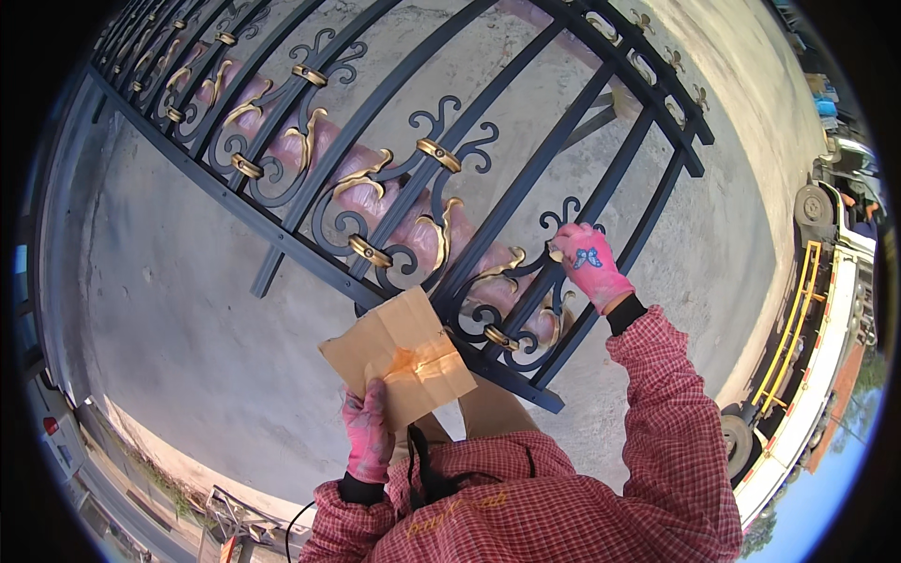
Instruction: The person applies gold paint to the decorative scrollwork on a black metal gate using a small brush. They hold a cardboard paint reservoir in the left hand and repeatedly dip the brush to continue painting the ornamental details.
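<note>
Hands: one left hand (369, 432), one right hand (591, 263), two pink gloves. Cardboard piece (413, 314): one. Dark metal fence panel (324, 268): one. Gold collars (438, 156): at least seven; far-left ones too small to count. Right side: one truck (845, 305), two wheels (815, 205) visible.

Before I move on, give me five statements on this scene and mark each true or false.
1. The left hand holds the cardboard. True.
2. The cardboard is one even colour all over. False: an orange patch shows on it.
3. The right hand is at a bar of the railing. True.
4. The railing is dark throughout. False: it has gold bands and other gold parts.
5. The person's sleeves are plain blue. False: the sleeves are red checked.
</note>
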A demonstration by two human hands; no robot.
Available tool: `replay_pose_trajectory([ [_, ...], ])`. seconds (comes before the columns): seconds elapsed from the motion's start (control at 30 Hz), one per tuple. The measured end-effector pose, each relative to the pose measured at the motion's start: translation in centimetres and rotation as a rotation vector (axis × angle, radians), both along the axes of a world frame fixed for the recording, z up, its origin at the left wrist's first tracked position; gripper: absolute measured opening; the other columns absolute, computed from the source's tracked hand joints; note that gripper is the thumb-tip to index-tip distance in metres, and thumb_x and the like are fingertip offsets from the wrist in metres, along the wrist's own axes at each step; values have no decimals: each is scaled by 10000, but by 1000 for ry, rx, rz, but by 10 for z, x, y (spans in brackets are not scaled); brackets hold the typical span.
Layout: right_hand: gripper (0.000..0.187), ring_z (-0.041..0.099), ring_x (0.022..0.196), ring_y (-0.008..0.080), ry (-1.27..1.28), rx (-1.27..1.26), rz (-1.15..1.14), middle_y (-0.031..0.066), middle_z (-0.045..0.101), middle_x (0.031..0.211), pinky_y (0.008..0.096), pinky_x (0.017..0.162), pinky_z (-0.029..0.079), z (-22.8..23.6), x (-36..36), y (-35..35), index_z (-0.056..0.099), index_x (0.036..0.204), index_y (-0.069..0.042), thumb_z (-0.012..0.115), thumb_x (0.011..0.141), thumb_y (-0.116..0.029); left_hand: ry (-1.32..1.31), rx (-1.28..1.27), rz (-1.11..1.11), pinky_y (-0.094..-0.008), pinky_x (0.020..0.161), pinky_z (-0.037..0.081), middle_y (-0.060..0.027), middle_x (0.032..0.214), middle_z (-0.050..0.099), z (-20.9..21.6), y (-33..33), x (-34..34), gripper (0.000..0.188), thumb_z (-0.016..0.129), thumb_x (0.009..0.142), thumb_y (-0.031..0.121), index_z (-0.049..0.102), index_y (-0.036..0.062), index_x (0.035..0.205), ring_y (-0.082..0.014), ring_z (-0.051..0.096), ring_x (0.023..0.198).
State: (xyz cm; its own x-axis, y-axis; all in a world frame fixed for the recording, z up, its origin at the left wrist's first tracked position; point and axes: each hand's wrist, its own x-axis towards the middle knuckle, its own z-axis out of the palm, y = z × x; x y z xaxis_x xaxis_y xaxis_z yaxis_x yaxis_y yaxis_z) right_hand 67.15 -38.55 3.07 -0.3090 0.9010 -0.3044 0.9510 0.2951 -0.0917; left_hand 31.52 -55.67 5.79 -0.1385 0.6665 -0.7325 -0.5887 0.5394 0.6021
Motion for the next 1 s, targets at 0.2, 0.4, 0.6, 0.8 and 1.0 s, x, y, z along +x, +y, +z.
replay_pose_trajectory([
  [0.2,232,571,888,297,123,56,-71,70,604,930,384,751,483,16,-5,1,655,859,-95,631,655,14,-25,-25,52,-271,829,479,-31,1106,573,-7,-4,4,304,546,928,158,482,60,1209,-117,566,936],
  [0.4,243,570,913,284,22,-35,-37,60,598,952,373,755,487,1,10,-4,659,885,-120,634,669,-11,-3,35,43,-267,820,476,-33,1111,571,-12,-3,3,306,541,932,160,475,58,1212,-113,563,929],
  [0.6,220,571,906,296,152,121,-14,71,601,946,383,755,490,16,-11,6,647,876,-97,644,667,-30,9,-27,38,-262,822,469,-35,1123,568,-13,6,6,298,549,929,171,493,56,1198,-111,558,938],
  [0.8,251,577,871,288,-21,-22,9,81,596,929,368,736,485,5,11,-14,655,880,-94,642,647,0,28,-21,23,-265,816,475,-35,1105,583,-13,3,2,291,539,933,158,499,49,1200,-116,567,929],
  [1.0,247,571,883,302,223,132,-112,88,600,946,380,762,475,15,0,-3,644,908,-69,630,674,9,2,-49,33,-264,807,483,-38,1087,595,-6,11,12,293,532,935,151,501,46,1208,-116,574,929],
])
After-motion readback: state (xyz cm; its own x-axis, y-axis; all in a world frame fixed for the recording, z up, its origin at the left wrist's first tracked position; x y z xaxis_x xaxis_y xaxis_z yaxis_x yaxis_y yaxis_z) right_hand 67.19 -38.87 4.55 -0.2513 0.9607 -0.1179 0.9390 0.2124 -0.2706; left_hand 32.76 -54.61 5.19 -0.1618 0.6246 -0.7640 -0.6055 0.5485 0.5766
